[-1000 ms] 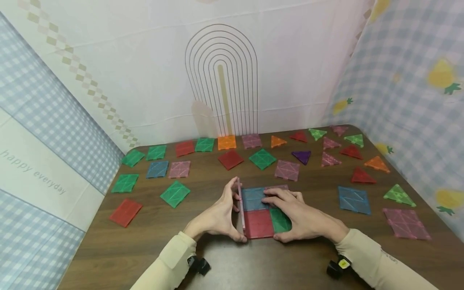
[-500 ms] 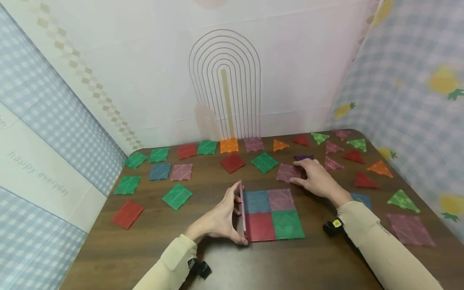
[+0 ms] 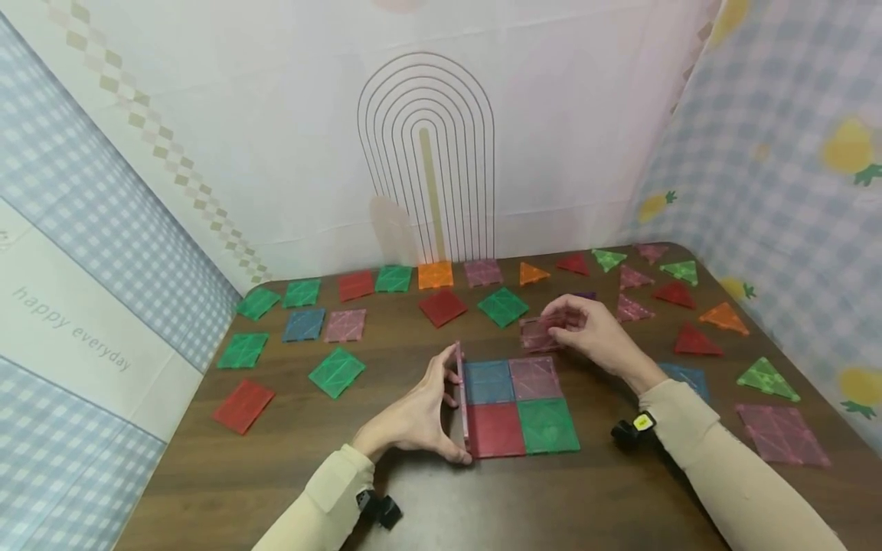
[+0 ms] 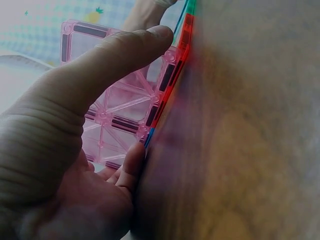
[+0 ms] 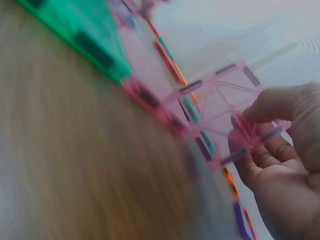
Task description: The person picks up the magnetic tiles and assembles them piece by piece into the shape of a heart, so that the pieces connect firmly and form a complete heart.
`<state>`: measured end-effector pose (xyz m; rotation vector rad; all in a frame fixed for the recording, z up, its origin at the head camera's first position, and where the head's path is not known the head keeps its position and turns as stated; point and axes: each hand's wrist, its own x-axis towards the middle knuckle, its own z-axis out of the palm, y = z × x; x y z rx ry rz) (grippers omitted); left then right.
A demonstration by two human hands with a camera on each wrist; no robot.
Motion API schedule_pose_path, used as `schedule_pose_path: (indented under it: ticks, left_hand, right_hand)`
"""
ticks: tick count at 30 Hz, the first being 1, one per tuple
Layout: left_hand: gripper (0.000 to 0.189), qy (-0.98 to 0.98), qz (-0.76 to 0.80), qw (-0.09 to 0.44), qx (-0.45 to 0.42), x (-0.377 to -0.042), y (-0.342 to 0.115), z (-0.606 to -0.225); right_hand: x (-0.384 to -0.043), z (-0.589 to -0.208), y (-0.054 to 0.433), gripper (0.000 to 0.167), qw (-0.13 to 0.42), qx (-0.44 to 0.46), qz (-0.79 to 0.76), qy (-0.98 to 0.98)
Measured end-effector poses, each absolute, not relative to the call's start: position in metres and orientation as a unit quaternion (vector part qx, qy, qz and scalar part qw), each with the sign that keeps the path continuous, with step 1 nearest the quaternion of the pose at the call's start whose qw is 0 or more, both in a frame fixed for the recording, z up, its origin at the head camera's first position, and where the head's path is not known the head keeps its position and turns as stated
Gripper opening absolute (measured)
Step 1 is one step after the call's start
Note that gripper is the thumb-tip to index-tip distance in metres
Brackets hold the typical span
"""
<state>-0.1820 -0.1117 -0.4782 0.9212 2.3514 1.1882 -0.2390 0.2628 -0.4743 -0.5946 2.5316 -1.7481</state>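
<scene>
Four magnetic tiles lie flat as a block in the head view: blue [image 3: 488,383], pink [image 3: 536,379], red [image 3: 498,430] and green [image 3: 549,425]. Along the block's left edge stands a large pink tile [image 4: 132,100], upright. My left hand [image 3: 420,413] holds that tile with the thumb at its near end and the fingers at its far end. Behind the block, my right hand [image 3: 594,334] pinches a small pink square tile [image 5: 210,110] between thumb and fingers; it is tilted off the table. The fingers hide part of it.
Loose square tiles, such as a green one [image 3: 336,373] and a red one [image 3: 243,405], lie to the left and back. Triangles, among them a red one [image 3: 697,341], lie to the right. A large pink tile [image 3: 783,435] lies near the right table edge.
My right hand has left the flat block, reached back to the small pink square tile, and picked it up, tilting it towards the block. The left hand keeps its place on the upright tile.
</scene>
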Motion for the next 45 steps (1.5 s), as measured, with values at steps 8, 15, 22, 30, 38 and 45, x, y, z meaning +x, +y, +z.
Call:
schedule_pose_path:
  ticks: [8, 15, 22, 30, 38, 45]
  left_hand:
    - [0.164, 0.824, 0.429, 0.175, 0.327, -0.181, -0.113, -0.480]
    - [0.162, 0.823, 0.429, 0.180, 0.326, -0.183, -0.112, -0.479]
    - [0.167, 0.822, 0.436, 0.176, 0.321, -0.184, -0.111, -0.478]
    - [0.167, 0.826, 0.430, 0.175, 0.319, -0.181, -0.109, -0.479]
    - [0.165, 0.826, 0.430, 0.176, 0.319, -0.179, -0.110, -0.481]
    - [0.165, 0.818, 0.441, 0.176, 0.325, -0.182, -0.111, -0.481]
  right_hand:
    - [-0.237, -0.475, 0.206, 0.019, 0.039, -0.222, -0.584, 0.780]
    - [-0.236, -0.475, 0.183, 0.015, 0.059, -0.248, -0.566, 0.784]
    - [-0.239, -0.469, 0.191, 0.033, 0.100, -0.271, -0.553, 0.782]
    - [-0.259, -0.456, 0.228, 0.052, 0.045, -0.229, -0.617, 0.752]
    - [-0.284, -0.475, 0.242, 0.063, 0.029, -0.200, -0.554, 0.807]
    - [-0.288, -0.488, 0.242, 0.064, 0.042, -0.225, -0.461, 0.857]
